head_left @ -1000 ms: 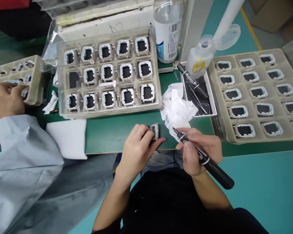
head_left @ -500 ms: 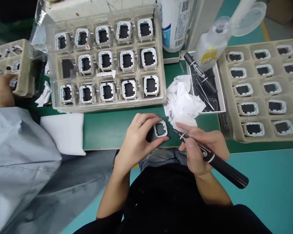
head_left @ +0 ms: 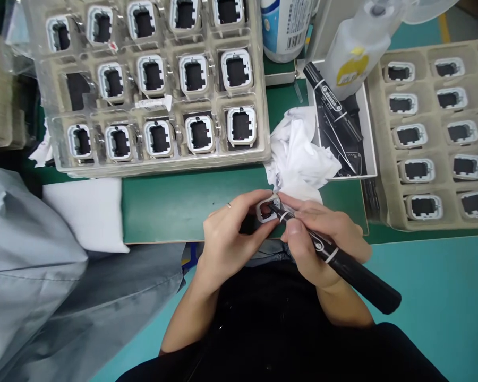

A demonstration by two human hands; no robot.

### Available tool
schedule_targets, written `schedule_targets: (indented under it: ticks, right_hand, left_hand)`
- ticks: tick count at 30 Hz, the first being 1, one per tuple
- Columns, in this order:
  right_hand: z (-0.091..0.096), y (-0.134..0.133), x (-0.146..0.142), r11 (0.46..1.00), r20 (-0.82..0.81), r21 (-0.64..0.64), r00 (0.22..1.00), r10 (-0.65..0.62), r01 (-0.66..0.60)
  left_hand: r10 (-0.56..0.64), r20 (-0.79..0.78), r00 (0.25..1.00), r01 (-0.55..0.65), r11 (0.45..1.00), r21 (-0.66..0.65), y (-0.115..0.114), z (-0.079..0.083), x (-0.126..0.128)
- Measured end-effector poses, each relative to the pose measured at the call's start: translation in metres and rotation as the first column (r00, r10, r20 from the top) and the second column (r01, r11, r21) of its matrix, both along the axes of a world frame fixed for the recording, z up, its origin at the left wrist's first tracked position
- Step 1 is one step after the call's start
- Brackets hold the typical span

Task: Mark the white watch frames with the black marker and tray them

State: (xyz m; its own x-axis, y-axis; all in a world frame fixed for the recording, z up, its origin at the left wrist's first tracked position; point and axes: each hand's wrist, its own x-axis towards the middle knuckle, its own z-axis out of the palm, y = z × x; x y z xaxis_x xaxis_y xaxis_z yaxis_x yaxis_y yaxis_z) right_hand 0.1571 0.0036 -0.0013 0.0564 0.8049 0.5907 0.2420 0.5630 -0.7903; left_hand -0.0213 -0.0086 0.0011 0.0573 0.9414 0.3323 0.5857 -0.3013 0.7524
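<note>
Between the thumb and fingers of my left hand (head_left: 233, 233) is a small white, rounded-square frame (head_left: 259, 215) with a notched opening, like those in the trays. My right hand (head_left: 326, 239) is closed round a black marker pen (head_left: 338, 260), held like a writing pen. Its tip reaches the inner edge of the frame; whether it touches there I cannot tell. Both hands are close together over the front edge of the green table (head_left: 163, 207). A crumpled white cloth (head_left: 295, 143) lies just beyond my right fingers.
A clear plastic tray (head_left: 163, 167) of white frames lies ahead; one compartment holds no frame. Another tray (head_left: 386, 159) stands right. A white box (head_left: 372, 132) holds a second marker (head_left: 330, 98) and a squeeze bottle (head_left: 350, 58). At left are a white pad (head_left: 87, 212) and a co-worker's sleeve (head_left: 27, 212).
My right hand has brought the marker tip left into the frame's opening. The left hand has shifted slightly right with the frame. The view has moved closer, and the co-worker's hand has nearly left it.
</note>
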Motion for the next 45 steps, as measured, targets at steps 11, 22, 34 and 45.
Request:
schedule_targets:
  ticks: [11,22,34,45]
  right_hand:
    - [-0.0019,0.0027,-0.0006,0.999,0.019,0.037,0.999,-0.033,0.032]
    - [0.0024,0.0054,-0.0039,0.995,0.018,0.071,0.998,-0.068,0.067]
    - [0.0039,0.005,-0.0044,0.996,0.018,0.062,0.998,-0.06,0.059]
    - [0.0077,0.0038,-0.0061,0.993,0.109,0.105,0.991,-0.073,0.061]
  left_hand:
    - [-0.001,0.002,1.0,0.0,0.999,0.041,-0.0021,-0.0027,0.0004]
    - [0.01,-0.008,1.0,-0.009,0.994,0.108,-0.0017,-0.0045,0.0021]
    - [0.026,-0.035,0.999,-0.021,0.99,0.142,-0.0023,-0.0064,0.0027]
    - [-0.006,-0.064,0.998,0.017,0.983,0.183,0.0003,-0.0064,0.0007]
